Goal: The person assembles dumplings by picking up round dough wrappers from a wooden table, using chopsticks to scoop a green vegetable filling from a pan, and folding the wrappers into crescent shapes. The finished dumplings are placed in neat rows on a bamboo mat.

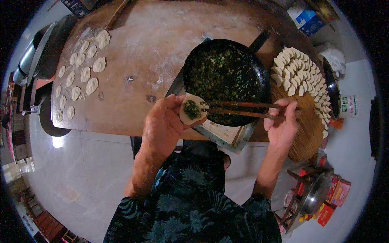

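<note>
On the fingers of my left hand (165, 121) lies a round dumpling wrapper (194, 117), held at its edge. A mound of chopped green filling (191, 109) sits on it. My right hand (281, 121) grips a pair of dark wooden chopsticks (243, 114), whose tips touch the wrapper beside the filling. Just beyond my hands is a black pan (263, 73) holding more of the chopped green mixture (222, 70); its handle points to the far right. Under the pan a tray (223, 142) with a metal rim overhangs the table's front edge.
Several flat dough wrappers (86, 74) lie scattered on the left of the floured wooden table (142, 60). A rolling pin (118, 13) rests at the far left. Rows of folded dumplings (297, 68) cover part of a round wooden board (299, 118) at right. Boxes and a lidded pot (314, 194) stand lower right.
</note>
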Tool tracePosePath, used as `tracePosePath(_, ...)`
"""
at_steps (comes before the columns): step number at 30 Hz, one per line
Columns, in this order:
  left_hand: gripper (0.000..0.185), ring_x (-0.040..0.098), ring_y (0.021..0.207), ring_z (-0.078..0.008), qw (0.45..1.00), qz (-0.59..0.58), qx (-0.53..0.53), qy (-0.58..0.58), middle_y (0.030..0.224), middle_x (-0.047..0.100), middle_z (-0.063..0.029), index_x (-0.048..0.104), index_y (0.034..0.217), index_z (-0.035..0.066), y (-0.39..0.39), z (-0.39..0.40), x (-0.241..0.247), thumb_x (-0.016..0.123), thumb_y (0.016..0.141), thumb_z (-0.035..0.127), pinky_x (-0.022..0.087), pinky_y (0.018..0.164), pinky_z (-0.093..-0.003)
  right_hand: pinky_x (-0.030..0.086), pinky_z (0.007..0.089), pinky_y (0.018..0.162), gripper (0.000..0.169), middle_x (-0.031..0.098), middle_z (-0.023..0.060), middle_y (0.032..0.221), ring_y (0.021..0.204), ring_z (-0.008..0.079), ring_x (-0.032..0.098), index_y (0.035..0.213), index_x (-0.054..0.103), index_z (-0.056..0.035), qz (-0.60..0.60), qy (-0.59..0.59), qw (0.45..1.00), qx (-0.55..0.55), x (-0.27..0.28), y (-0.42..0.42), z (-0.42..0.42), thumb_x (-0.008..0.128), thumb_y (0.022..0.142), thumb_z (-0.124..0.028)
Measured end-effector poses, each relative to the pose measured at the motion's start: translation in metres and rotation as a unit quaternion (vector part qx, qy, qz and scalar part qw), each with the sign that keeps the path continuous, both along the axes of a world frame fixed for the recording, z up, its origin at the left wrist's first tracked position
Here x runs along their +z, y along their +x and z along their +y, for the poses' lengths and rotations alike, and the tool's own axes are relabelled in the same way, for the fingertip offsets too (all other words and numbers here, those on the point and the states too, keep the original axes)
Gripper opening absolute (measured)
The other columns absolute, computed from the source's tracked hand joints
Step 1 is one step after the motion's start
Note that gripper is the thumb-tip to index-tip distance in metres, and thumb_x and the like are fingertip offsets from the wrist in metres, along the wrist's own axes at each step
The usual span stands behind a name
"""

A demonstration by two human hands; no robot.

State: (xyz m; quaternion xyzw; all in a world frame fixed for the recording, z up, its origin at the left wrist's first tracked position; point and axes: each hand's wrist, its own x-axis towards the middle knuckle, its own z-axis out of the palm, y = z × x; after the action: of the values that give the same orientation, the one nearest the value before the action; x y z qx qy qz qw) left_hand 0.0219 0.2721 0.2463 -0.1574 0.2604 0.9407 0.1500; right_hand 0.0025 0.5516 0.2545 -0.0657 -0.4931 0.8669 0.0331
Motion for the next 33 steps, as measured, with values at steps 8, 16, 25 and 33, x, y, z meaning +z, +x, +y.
tracePosePath(8, 0.041, 0.056, 0.106, -0.0351, 0.999, 0.020, 0.004, 0.029, 0.110, 0.058, -0.0193, 0.054, 0.105, -0.005, 0.002, -0.005, -0.002, 0.043, 0.092, 0.032, 0.045, 0.091, -0.0551, 0.040, 0.0300, 0.032, 0.038, 0.059, 0.0080, 0.062, 0.041, 0.0184, 0.054, 0.091, 0.054, -0.0059, 0.006, 0.046, 0.994, 0.094, 0.006, -0.035, 0.005, 0.047, 0.092, -0.044)
tracePosePath(16, 0.042, 0.054, 0.109, -0.0347, 1.000, -0.001, -0.014, 0.008, 0.112, 0.056, -0.0210, 0.052, 0.107, -0.007, 0.004, -0.002, 0.010, 0.042, 0.092, 0.030, 0.045, 0.093, -0.0526, 0.041, 0.0313, 0.033, 0.039, 0.059, 0.0079, 0.061, 0.041, 0.0193, 0.054, 0.090, 0.054, -0.0062, -0.018, 0.067, 0.989, 0.130, 0.001, -0.047, -0.003, 0.050, 0.091, -0.045)
tracePosePath(25, 0.044, 0.054, 0.109, -0.0385, 0.999, 0.006, -0.005, -0.032, 0.114, 0.057, -0.0215, 0.055, 0.108, -0.005, 0.005, 0.002, 0.009, 0.040, 0.092, 0.033, 0.041, 0.095, -0.0581, 0.039, 0.0305, 0.030, 0.038, 0.059, 0.0080, 0.062, 0.039, 0.0180, 0.052, 0.090, 0.055, -0.0060, 0.006, 0.034, 0.993, 0.111, -0.009, -0.040, 0.000, 0.048, 0.092, -0.044)
tracePosePath(33, 0.041, 0.055, 0.108, -0.0368, 0.999, 0.019, -0.011, -0.040, 0.113, 0.057, -0.0233, 0.052, 0.110, -0.006, 0.007, 0.006, -0.003, 0.037, 0.094, 0.029, 0.044, 0.096, -0.0483, 0.041, 0.0328, 0.033, 0.039, 0.059, 0.0095, 0.062, 0.040, 0.0201, 0.053, 0.091, 0.054, -0.0053, 0.028, 0.040, 0.995, 0.085, 0.003, -0.032, -0.014, 0.046, 0.093, -0.043)
